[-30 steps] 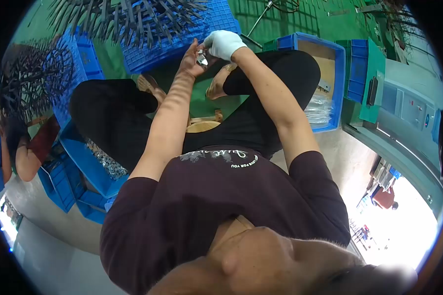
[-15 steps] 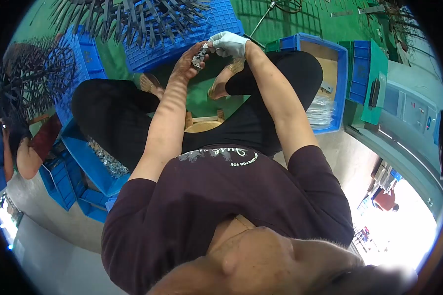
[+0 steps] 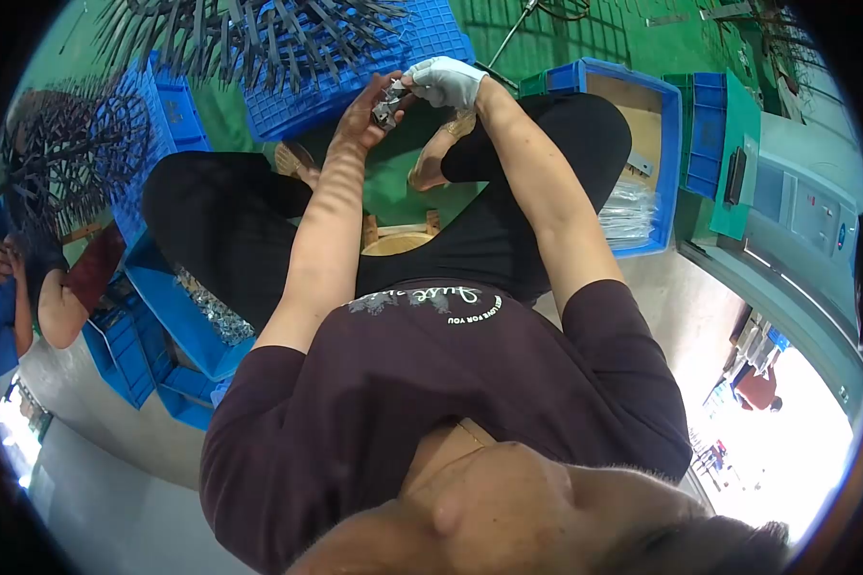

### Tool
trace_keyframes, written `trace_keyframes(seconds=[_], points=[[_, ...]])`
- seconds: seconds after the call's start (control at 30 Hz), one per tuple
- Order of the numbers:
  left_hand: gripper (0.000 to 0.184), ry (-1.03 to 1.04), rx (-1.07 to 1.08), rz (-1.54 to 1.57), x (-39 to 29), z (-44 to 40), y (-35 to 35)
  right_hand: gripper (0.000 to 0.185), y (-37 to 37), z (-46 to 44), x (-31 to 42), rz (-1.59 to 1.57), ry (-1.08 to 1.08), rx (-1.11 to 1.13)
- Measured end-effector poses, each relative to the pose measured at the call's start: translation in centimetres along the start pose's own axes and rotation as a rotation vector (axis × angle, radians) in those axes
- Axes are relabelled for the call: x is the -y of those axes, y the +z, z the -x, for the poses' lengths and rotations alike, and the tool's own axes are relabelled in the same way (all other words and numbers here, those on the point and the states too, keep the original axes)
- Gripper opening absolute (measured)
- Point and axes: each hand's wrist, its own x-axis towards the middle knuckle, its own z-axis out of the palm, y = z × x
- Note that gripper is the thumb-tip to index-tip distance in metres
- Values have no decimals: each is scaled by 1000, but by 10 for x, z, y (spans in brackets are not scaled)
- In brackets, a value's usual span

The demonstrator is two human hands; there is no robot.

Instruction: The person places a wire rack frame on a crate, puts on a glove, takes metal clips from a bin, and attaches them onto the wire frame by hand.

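Observation:
My left hand (image 3: 359, 123), bare, is cupped around several small silvery metal pieces (image 3: 387, 109). They look like bent clips, but their exact kind is too small to make out. Against the upper edge of that handful is my right hand (image 3: 448, 82), in a white glove, its fingers pinched together. Whatever lies between the gloved fingertips is too small to name. Both hands are held out in front of me, above the green floor and close to a blue plastic crate (image 3: 422, 36).
Dark metal strips (image 3: 259, 43) fan out over the crate. A blue bin of small metal parts (image 3: 222, 321) stands at my left; a blue-rimmed box (image 3: 669, 163) holding clear-wrapped strips (image 3: 628, 213) stands at my right. A wooden stool (image 3: 400, 241) shows between my legs. Another person's arm (image 3: 59, 311) is far left.
My hands stay together and have shifted only slightly, with the metal pieces turned a little in my left palm. The other person's hands at far left have come together.

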Motion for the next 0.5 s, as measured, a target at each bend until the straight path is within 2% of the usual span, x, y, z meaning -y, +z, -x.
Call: trace_keyframes(seconds=[0.07, 0.17, 0.27, 0.37, 0.4, 0.43, 0.47, 0.5], points=[[36, 75, 41, -51, 4, -2, -7, 15, -3, -2, -1, -47, 33, 20], [34, 83, 4, -108, 3, -6, -12, 15, -2, -3, 0, -22, 80, -27], [29, 74, -131, -152, 7, -14, -11, 15, 9, 1, 0, 349, -101, -257], [24, 56, -235, -68, 7, -16, -8, 22, 18, 1, 3, 464, -207, -329], [20, 63, -291, -58, 8, -13, -8, 33, 19, 6, 5, 636, -240, -372], [17, 62, -332, -55, 6, -6, -6, 38, 23, 11, 11, 947, -328, -401], [14, 49, -343, -56, 6, -6, 3, 40, 36, 24, 17, 1073, -368, -426], [15, 39, -234, -59, 5, -15, -5, 37, 41, 28, 19, 1220, -380, -462]])
